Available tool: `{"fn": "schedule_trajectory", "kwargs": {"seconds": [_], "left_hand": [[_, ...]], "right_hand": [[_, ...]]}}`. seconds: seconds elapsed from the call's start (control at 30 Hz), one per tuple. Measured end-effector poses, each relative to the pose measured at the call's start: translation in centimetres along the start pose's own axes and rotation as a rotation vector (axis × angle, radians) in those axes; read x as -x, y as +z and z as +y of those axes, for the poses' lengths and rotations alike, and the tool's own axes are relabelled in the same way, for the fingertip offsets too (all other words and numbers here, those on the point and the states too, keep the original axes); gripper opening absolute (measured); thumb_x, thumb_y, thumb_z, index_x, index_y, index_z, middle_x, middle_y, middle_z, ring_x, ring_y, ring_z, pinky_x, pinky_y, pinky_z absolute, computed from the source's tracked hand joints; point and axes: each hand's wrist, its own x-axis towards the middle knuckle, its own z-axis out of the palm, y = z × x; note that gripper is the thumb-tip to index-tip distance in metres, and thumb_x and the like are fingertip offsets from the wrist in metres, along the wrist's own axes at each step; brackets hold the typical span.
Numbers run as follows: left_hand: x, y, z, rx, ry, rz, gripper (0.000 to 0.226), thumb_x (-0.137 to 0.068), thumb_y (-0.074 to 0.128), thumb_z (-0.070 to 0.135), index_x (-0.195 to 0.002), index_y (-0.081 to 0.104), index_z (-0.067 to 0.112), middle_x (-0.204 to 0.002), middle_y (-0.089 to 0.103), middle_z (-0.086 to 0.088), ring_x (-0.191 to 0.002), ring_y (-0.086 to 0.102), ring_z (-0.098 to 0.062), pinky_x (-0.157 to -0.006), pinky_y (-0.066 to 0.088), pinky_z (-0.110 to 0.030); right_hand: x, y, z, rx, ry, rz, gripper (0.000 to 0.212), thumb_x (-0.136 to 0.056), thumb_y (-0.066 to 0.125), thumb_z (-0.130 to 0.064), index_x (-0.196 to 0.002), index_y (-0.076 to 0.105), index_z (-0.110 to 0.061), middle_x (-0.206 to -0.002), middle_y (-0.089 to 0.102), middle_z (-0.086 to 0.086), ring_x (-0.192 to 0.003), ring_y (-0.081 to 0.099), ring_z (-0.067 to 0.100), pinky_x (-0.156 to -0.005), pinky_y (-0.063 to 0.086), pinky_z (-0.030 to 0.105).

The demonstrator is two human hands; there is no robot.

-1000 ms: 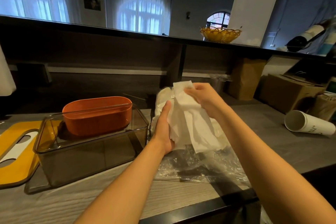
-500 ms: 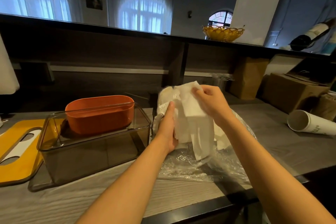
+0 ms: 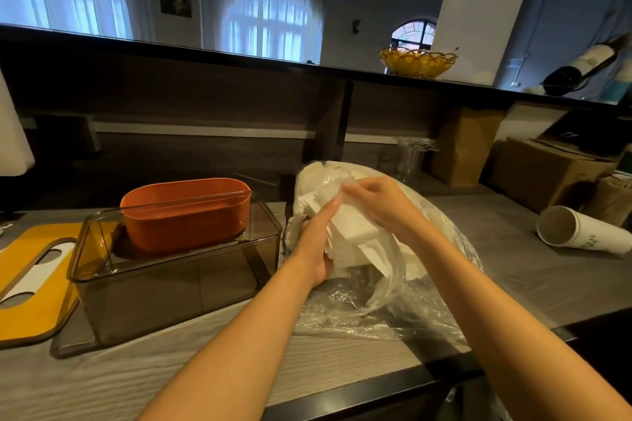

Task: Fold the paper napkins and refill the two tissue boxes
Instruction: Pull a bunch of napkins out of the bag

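We note both hands at napkin stack (image 3: 352, 232), over clear plastic bag (image 3: 403, 290) on grey counter (image 3: 513, 249). Left hand (image 3: 316, 243) grips stack from left; right hand (image 3: 383, 205) curls over top. Smoky clear box (image 3: 171, 280) just left, orange box (image 3: 186, 212) behind it. 2 boxes open.

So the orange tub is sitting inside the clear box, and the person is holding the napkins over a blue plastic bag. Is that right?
Not quite. The plastic bag is clear, not blue, as the head view shows. The rest holds: the orange tub sits inside the clear box, and the left hand and right hand hold the napkins over it.
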Motion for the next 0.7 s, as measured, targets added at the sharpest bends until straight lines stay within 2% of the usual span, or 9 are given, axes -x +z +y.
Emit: {"fn": "schedule_trajectory", "kwargs": {"seconds": [0.07, 0.1, 0.13, 0.2, 0.3, 0.43, 0.5, 0.63, 0.7], "left_hand": [[0.0, 0.1, 0.0, 0.02, -0.007, 0.01, 0.036, -0.097, 0.06, 0.042, -0.124, 0.066, 0.02, -0.106, 0.077, -0.01, -0.098, 0.072, -0.03, -0.081, 0.058, -0.043], [0.0, 0.0, 0.0, 0.037, -0.007, 0.005, 0.033, -0.098, 0.058, 0.042, -0.121, 0.067, 0.02, -0.103, 0.077, -0.01, -0.095, 0.072, -0.029, -0.078, 0.058, -0.042], [-0.1, -0.1, -0.1, 0.052, -0.005, -0.005, 0.03, -0.099, 0.056, 0.042, -0.116, 0.068, 0.02, -0.098, 0.078, -0.009, -0.091, 0.073, -0.028, -0.076, 0.057, -0.041], [0.0, -0.2, 0.0, 0.072, -0.011, -0.03, 0.029, -0.1, 0.053, 0.044, -0.109, 0.068, 0.02, -0.092, 0.078, -0.007, -0.086, 0.072, -0.026, -0.076, 0.056, -0.039], [0.2, -0.2, 0.1, 0.067, -0.02, -0.017, 0.032, -0.098, 0.054, 0.046, -0.11, 0.069, 0.02, -0.095, 0.078, -0.009, -0.09, 0.071, -0.028, -0.082, 0.055, -0.042], [0.3, -0.2, 0.1, 0.07, -0.027, -0.024, 0.041, -0.095, 0.054, 0.051, -0.116, 0.069, 0.02, -0.106, 0.076, -0.013, -0.1, 0.068, -0.032, -0.096, 0.05, -0.049], [0.4, -0.3, 0.2, 0.067, -0.033, -0.028, 0.044, -0.093, 0.055, 0.053, -0.119, 0.068, 0.02, -0.109, 0.075, -0.013, -0.1, 0.068, -0.032, -0.098, 0.05, -0.049], [0.3, -0.2, 0.2, 0.081, -0.026, -0.036, 0.035, -0.098, 0.053, 0.047, -0.114, 0.067, 0.019, -0.099, 0.077, -0.011, -0.09, 0.071, -0.028, -0.088, 0.054, -0.044], [0.3, -0.2, 0.2, 0.086, -0.016, -0.031, 0.032, -0.099, 0.053, 0.044, -0.116, 0.065, 0.02, -0.1, 0.077, -0.011, -0.091, 0.072, -0.029, -0.084, 0.056, -0.044]], "right_hand": [[-0.2, -0.8, 0.1, -0.045, 0.171, -0.035, 0.046, -0.095, 0.056, -0.051, -0.105, 0.072, -0.01, -0.091, 0.066, 0.003, -0.082, 0.063, 0.012, -0.078, 0.055, 0.026], [-0.1, -1.5, 0.1, -0.06, 0.235, -0.063, 0.041, -0.094, 0.059, -0.051, -0.108, 0.072, -0.014, -0.101, 0.068, 0.003, -0.093, 0.066, 0.02, -0.088, 0.057, 0.034], [0.1, -2.3, 0.1, -0.067, 0.263, -0.095, 0.037, -0.093, 0.063, -0.048, -0.105, 0.073, -0.014, -0.102, 0.068, 0.004, -0.096, 0.066, 0.024, -0.09, 0.057, 0.037], [0.7, -3.4, 0.1, -0.104, 0.261, -0.146, 0.028, -0.091, 0.07, -0.034, -0.099, 0.076, -0.008, -0.094, 0.069, 0.007, -0.089, 0.064, 0.029, -0.084, 0.057, 0.036], [1.5, -3.8, -0.3, -0.18, 0.288, -0.154, 0.012, -0.087, 0.075, -0.017, -0.092, 0.077, -0.006, -0.098, 0.073, 0.012, -0.089, 0.067, 0.028, -0.082, 0.059, 0.037], [1.3, -3.2, -0.5, -0.137, 0.285, -0.06, 0.012, -0.081, 0.081, -0.02, -0.079, 0.077, -0.009, -0.078, 0.073, 0.004, -0.068, 0.068, 0.016, -0.061, 0.057, 0.028], [1.2, -3.0, -0.6, -0.098, 0.274, -0.03, 0.016, -0.079, 0.083, -0.024, -0.08, 0.077, -0.009, -0.073, 0.072, 0.001, -0.063, 0.066, 0.014, -0.057, 0.054, 0.026], [1.3, -2.9, -0.7, -0.105, 0.258, -0.046, 0.018, -0.079, 0.083, -0.028, -0.08, 0.078, -0.012, -0.067, 0.072, -0.001, -0.055, 0.065, 0.01, -0.053, 0.051, 0.023], [1.4, -3.5, -0.6, -0.088, 0.249, -0.021, 0.018, -0.079, 0.083, -0.029, -0.08, 0.079, -0.012, -0.069, 0.073, 0.0, -0.055, 0.067, 0.01, -0.054, 0.053, 0.024]]}}
